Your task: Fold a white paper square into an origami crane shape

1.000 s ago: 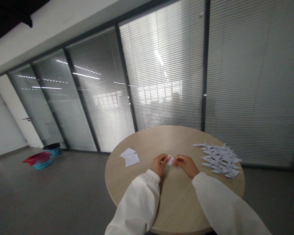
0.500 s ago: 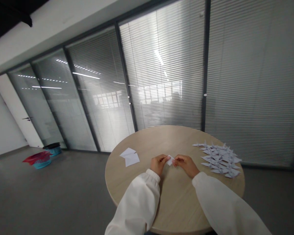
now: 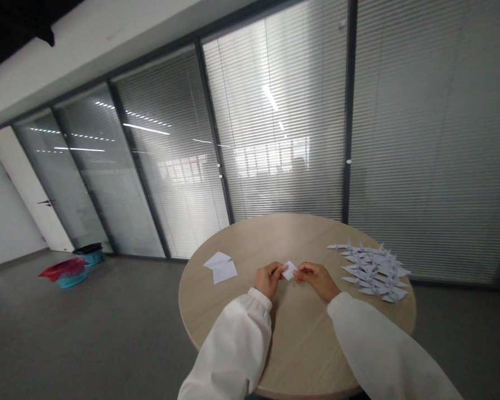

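Between my two hands is a small folded piece of white paper [image 3: 289, 270], held just over the middle of the round table. My left hand [image 3: 269, 279] pinches its left corner between thumb and fingers. On the opposite side, my right hand [image 3: 316, 279] grips the right corner the same way. Flat white paper sheets [image 3: 221, 268] lie to the left of my left hand. Off to the right, beyond my right hand, rest several rows of folded paper cranes [image 3: 375, 272] with pointed tips.
The round wooden table [image 3: 308, 344] stands close to a glass partition with blinds [image 3: 283, 122]. On the floor at far left are a blue bin with a red liner [image 3: 69, 272] and another with a black liner [image 3: 92, 254], near a white door [image 3: 29, 183].
My hands have drawn slightly apart, and more of the folded paper shows between them. The sheets and the cranes lie where they were.
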`<act>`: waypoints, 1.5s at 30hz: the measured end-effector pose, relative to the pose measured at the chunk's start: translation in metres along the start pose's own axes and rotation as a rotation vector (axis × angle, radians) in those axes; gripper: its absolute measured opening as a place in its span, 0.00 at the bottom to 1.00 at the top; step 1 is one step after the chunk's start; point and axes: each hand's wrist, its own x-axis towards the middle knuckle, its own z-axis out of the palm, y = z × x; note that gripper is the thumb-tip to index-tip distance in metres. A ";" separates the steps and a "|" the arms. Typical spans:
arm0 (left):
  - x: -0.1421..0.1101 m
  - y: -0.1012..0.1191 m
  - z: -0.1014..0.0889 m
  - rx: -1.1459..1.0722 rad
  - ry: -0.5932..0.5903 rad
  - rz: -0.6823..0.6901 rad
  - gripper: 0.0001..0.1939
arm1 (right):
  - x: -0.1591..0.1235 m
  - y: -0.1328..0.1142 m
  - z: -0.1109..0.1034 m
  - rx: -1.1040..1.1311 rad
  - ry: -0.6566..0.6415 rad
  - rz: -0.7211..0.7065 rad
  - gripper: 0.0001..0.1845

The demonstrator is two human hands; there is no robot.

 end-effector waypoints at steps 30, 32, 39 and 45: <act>0.003 -0.003 0.004 0.005 0.122 0.036 0.14 | -0.001 -0.003 0.001 0.064 -0.035 0.031 0.17; 0.002 -0.002 0.003 0.022 0.119 0.061 0.14 | -0.002 -0.003 0.001 0.082 -0.045 0.031 0.16; 0.002 -0.002 0.005 0.006 0.050 0.049 0.13 | -0.002 -0.003 0.001 0.066 -0.053 0.038 0.15; 0.003 -0.005 0.007 -0.025 0.010 0.053 0.15 | -0.003 0.000 0.004 0.024 -0.101 0.022 0.14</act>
